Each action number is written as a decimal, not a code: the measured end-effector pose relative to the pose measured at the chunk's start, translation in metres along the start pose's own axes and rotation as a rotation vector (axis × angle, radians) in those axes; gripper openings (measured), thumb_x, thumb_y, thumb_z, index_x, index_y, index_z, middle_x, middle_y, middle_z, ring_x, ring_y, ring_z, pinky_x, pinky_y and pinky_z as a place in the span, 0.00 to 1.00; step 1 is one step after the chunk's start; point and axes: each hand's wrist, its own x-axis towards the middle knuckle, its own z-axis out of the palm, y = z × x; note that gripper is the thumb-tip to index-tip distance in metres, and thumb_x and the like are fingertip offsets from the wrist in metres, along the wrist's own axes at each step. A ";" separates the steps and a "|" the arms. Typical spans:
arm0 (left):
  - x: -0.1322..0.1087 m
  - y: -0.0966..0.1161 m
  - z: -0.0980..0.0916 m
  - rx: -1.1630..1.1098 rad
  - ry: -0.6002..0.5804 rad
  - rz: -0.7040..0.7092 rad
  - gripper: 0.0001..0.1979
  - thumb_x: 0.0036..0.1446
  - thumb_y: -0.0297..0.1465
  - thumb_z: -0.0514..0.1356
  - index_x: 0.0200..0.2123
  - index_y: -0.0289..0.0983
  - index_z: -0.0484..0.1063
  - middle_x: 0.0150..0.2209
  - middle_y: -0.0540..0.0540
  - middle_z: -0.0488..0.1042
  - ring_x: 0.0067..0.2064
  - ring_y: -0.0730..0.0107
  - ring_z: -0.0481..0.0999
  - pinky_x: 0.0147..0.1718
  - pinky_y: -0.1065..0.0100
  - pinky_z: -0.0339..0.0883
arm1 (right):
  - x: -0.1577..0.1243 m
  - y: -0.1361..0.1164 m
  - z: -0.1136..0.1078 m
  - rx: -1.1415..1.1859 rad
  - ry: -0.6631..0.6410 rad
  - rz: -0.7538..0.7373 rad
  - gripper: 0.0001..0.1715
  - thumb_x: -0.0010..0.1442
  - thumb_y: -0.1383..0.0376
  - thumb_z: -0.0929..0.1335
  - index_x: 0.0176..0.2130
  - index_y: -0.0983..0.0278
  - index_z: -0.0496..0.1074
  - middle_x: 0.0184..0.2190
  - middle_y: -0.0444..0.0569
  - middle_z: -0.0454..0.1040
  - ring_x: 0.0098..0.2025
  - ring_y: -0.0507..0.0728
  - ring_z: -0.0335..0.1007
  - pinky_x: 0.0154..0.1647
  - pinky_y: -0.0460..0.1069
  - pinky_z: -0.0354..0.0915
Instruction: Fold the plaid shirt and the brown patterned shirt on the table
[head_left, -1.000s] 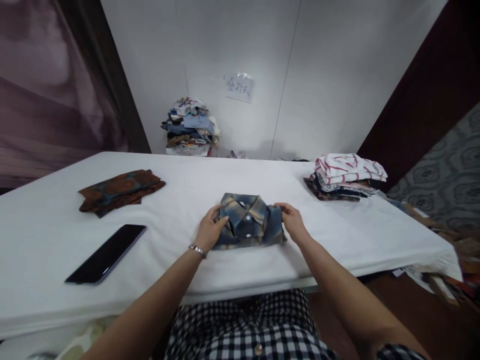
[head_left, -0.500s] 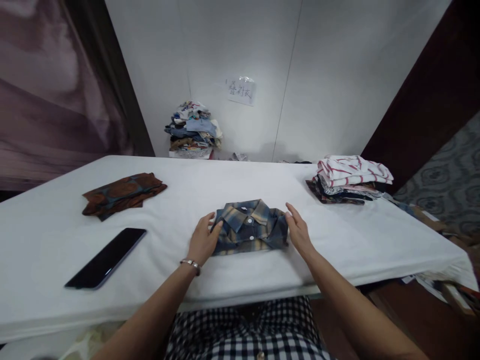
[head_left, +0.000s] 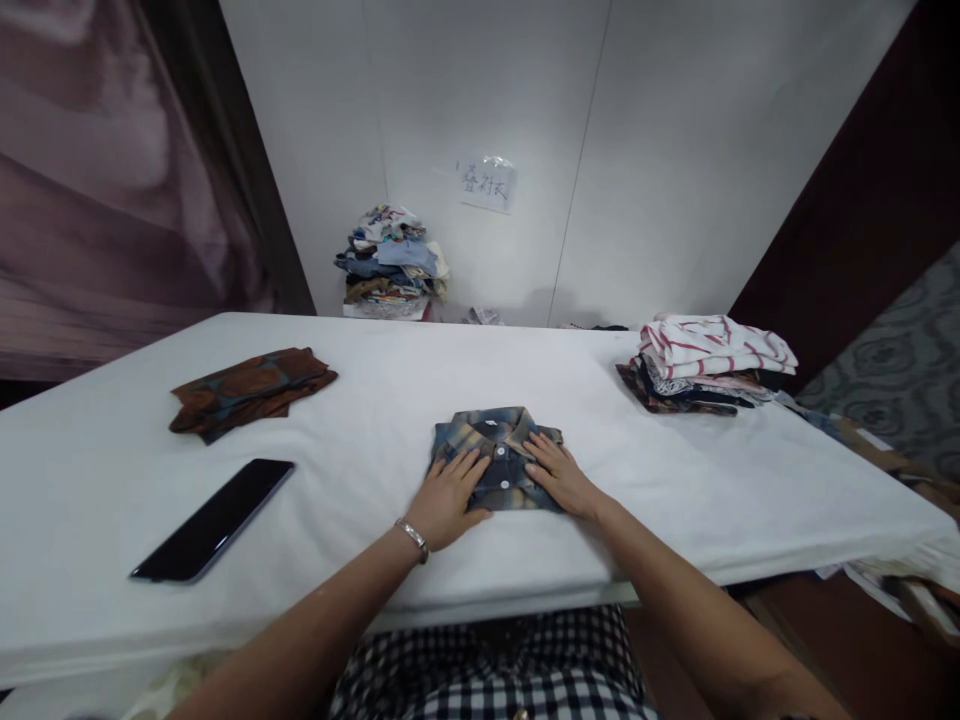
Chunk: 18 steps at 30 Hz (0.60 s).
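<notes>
Beyond the right edge of the white-covered counter [head_left: 480, 365], brown box-like shapes [head_left: 859, 442] lay in clutter, too unclear to show what they held. On the wall [head_left: 660, 150] past the back edge, a handwritten paper sign [head_left: 486, 187] hung in what looked like a shiny clear sleeve.

The plaid shirt [head_left: 501, 470] lay near the counter's front edge, roughly midway between its ends, folded into a compact block in blue, dark navy and tan. Its collar pointed to the back edge, and two white buttons [head_left: 501, 452] showed down the middle.

The left hand [head_left: 448, 500], with a silver bracelet [head_left: 413, 538] at its wrist, lay flat on the shirt's left part, fingers a little apart. The right hand [head_left: 562, 482] was spread likewise on its right part; neither was clamped on anything.

Half a second earlier, both hands had been at the shirt's side edges and the shirt had looked wider and more rumpled. The phone [head_left: 214, 522] near the front left, the brown garment [head_left: 255, 388] toward the back left corner and the clothes stack [head_left: 712, 350] near the back right corner had kept their places.
</notes>
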 end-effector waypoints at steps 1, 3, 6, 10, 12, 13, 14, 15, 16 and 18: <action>0.001 0.001 -0.004 0.015 0.002 0.007 0.33 0.56 0.42 0.58 0.63 0.37 0.58 0.64 0.35 0.60 0.63 0.50 0.61 0.58 0.48 0.57 | -0.003 -0.002 -0.001 -0.007 0.029 -0.008 0.33 0.67 0.49 0.56 0.65 0.59 0.57 0.68 0.51 0.48 0.71 0.61 0.37 0.67 0.67 0.36; 0.002 0.004 -0.010 0.047 0.004 0.027 0.28 0.57 0.38 0.58 0.60 0.36 0.62 0.61 0.36 0.65 0.60 0.51 0.65 0.55 0.51 0.61 | -0.011 -0.009 -0.002 -0.064 0.126 -0.056 0.34 0.65 0.49 0.58 0.65 0.60 0.58 0.68 0.53 0.50 0.71 0.62 0.38 0.67 0.67 0.35; 0.008 0.006 -0.022 0.067 0.054 0.067 0.19 0.61 0.34 0.55 0.54 0.37 0.69 0.53 0.38 0.73 0.52 0.57 0.73 0.51 0.55 0.64 | -0.027 -0.032 -0.005 -0.162 0.245 -0.248 0.37 0.61 0.52 0.65 0.64 0.61 0.58 0.68 0.56 0.51 0.70 0.64 0.39 0.66 0.68 0.35; 0.021 0.006 -0.050 0.098 0.123 0.012 0.13 0.64 0.34 0.51 0.44 0.39 0.73 0.43 0.43 0.78 0.44 0.61 0.76 0.47 0.59 0.65 | -0.043 -0.071 -0.008 -0.022 0.347 -0.429 0.26 0.60 0.61 0.66 0.57 0.62 0.67 0.61 0.57 0.63 0.64 0.65 0.54 0.64 0.66 0.48; 0.026 0.010 -0.066 0.143 0.135 -0.068 0.14 0.65 0.35 0.49 0.45 0.39 0.72 0.40 0.43 0.78 0.41 0.60 0.76 0.44 0.59 0.66 | -0.045 -0.084 -0.006 0.262 0.333 -0.335 0.18 0.62 0.59 0.65 0.49 0.62 0.72 0.48 0.55 0.74 0.53 0.62 0.67 0.56 0.61 0.61; 0.027 0.012 -0.072 0.157 0.137 -0.100 0.16 0.65 0.36 0.48 0.47 0.38 0.72 0.39 0.43 0.78 0.40 0.59 0.76 0.42 0.59 0.66 | -0.044 -0.087 -0.005 0.461 0.281 -0.233 0.17 0.61 0.56 0.65 0.47 0.61 0.73 0.41 0.53 0.76 0.46 0.61 0.71 0.49 0.59 0.66; 0.027 0.016 -0.077 0.163 0.137 -0.120 0.17 0.66 0.36 0.47 0.48 0.38 0.71 0.37 0.43 0.78 0.39 0.59 0.76 0.41 0.59 0.66 | -0.041 -0.087 -0.002 0.680 0.210 -0.107 0.19 0.59 0.52 0.66 0.45 0.61 0.73 0.37 0.51 0.75 0.41 0.60 0.73 0.42 0.56 0.69; 0.026 0.021 -0.078 0.160 0.133 -0.127 0.18 0.66 0.36 0.46 0.49 0.37 0.71 0.37 0.42 0.78 0.39 0.59 0.76 0.41 0.59 0.66 | -0.038 -0.086 0.001 0.898 0.136 0.025 0.23 0.57 0.48 0.68 0.45 0.61 0.72 0.36 0.50 0.74 0.37 0.59 0.73 0.36 0.55 0.70; 0.024 0.027 -0.077 0.151 0.124 -0.125 0.17 0.66 0.35 0.46 0.49 0.38 0.71 0.37 0.42 0.78 0.40 0.59 0.76 0.41 0.59 0.66 | -0.035 -0.084 0.005 1.098 0.073 0.141 0.29 0.53 0.45 0.70 0.45 0.62 0.71 0.37 0.50 0.74 0.36 0.59 0.73 0.32 0.54 0.70; 0.018 0.039 -0.066 0.133 0.098 -0.103 0.16 0.65 0.32 0.47 0.48 0.39 0.73 0.40 0.42 0.78 0.42 0.60 0.76 0.44 0.59 0.66 | -0.026 -0.078 0.014 1.387 0.021 0.269 0.35 0.47 0.42 0.72 0.45 0.63 0.69 0.41 0.52 0.73 0.37 0.59 0.73 0.31 0.53 0.70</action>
